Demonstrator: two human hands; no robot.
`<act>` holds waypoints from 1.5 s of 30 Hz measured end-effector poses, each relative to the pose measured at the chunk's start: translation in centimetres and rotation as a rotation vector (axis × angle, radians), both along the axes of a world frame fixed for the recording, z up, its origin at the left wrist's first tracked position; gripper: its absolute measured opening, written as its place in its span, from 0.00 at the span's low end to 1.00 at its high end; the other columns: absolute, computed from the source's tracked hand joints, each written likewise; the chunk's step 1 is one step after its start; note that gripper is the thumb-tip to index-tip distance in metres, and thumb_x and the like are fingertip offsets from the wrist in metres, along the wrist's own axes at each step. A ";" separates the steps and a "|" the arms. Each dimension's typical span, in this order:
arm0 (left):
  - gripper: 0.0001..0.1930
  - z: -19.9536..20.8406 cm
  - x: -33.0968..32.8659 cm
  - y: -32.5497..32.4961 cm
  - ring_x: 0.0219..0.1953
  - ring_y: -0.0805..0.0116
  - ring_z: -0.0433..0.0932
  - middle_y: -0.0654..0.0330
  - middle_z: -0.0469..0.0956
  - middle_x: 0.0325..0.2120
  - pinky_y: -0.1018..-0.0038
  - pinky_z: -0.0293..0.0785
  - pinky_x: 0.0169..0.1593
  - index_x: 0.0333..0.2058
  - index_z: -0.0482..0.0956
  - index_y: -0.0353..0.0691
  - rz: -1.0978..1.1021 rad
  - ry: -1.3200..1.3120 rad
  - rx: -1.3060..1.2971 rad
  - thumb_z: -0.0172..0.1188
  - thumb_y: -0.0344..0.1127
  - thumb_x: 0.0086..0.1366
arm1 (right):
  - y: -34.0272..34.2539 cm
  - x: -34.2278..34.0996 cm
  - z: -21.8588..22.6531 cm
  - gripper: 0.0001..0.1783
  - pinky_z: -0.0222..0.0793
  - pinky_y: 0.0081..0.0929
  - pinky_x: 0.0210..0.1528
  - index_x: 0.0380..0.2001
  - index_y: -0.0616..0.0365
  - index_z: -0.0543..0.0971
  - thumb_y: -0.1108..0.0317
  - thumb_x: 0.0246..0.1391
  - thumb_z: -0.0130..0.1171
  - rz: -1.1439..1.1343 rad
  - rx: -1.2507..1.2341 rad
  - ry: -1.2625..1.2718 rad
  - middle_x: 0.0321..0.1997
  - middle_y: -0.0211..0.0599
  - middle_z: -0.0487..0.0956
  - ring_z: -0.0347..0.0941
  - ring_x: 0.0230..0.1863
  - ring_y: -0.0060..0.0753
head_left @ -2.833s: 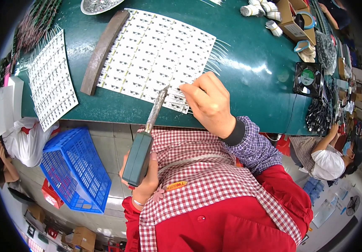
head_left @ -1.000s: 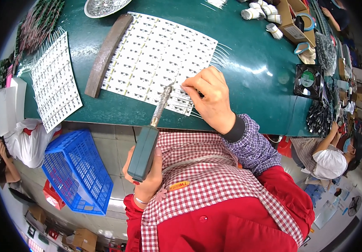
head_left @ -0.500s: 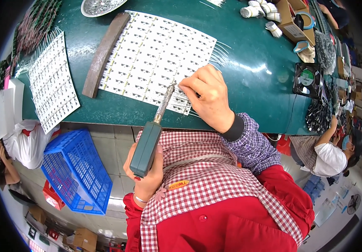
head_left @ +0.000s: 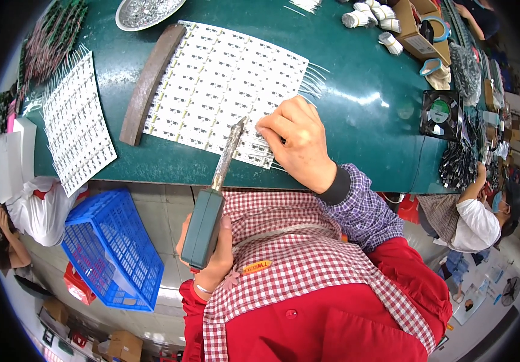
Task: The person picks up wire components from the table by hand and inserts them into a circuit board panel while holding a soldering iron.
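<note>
My left hand is wrapped round the dark green handle of a soldering iron. The iron's metal shaft points up and away from me, its tip over the near right part of a white sheet of circuit boards. Beside the tip, my right hand is closed in a pinch at the sheet's right side. What its fingertips hold is too small to make out. Thin white wires stick out past the sheet's right edge. A brown curved bar lies along the left edge of the sheet.
Another wired white sheet overhangs the table edge at left. A metal bowl stands at the back. Wire bundles, a cardboard box and a black fan sit to the right. Below is a blue crate; co-workers sit at both sides.
The soldering iron has drawn back slightly toward me and to the left, its tip shifting left from my right fingertips. My right hand stays almost in place.
</note>
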State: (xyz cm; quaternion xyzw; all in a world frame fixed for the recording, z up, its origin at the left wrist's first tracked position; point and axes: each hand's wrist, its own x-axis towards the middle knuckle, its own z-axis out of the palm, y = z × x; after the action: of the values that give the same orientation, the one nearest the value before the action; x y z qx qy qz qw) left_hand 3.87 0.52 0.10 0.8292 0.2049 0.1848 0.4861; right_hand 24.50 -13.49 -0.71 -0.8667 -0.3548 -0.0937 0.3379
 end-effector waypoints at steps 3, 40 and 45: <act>0.13 -0.1 0.4 0.0 0.30 0.60 0.83 0.50 0.81 0.33 0.71 0.77 0.33 0.41 0.81 0.27 0.024 -0.028 -0.028 0.69 0.24 0.56 | -0.6 0.5 1.0 0.06 0.70 0.34 0.39 0.28 0.58 0.83 0.76 0.44 0.70 0.075 0.009 0.087 0.28 0.35 0.75 0.72 0.34 0.39; 0.20 1.0 0.9 0.3 0.41 0.67 0.80 0.52 0.81 0.44 0.73 0.77 0.43 0.51 0.78 0.27 0.086 0.091 -0.295 0.69 0.25 0.61 | -1.8 1.8 0.1 0.10 0.72 0.30 0.33 0.32 0.60 0.83 0.79 0.42 0.70 0.151 0.146 0.153 0.30 0.34 0.78 0.75 0.33 0.36; 0.19 0.5 -0.4 0.7 0.45 0.65 0.81 0.51 0.81 0.45 0.71 0.77 0.48 0.50 0.78 0.28 0.023 0.223 -0.246 0.69 0.25 0.61 | -1.8 1.5 -0.2 0.13 0.71 0.28 0.31 0.34 0.59 0.84 0.82 0.41 0.70 0.159 0.097 0.069 0.30 0.33 0.78 0.75 0.31 0.34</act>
State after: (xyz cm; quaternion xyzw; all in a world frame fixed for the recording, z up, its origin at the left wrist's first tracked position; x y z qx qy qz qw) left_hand 3.44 1.19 0.56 0.7762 0.2882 0.0710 0.5563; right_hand 25.98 -15.30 -0.89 -0.8211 -0.4056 -0.0539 0.3980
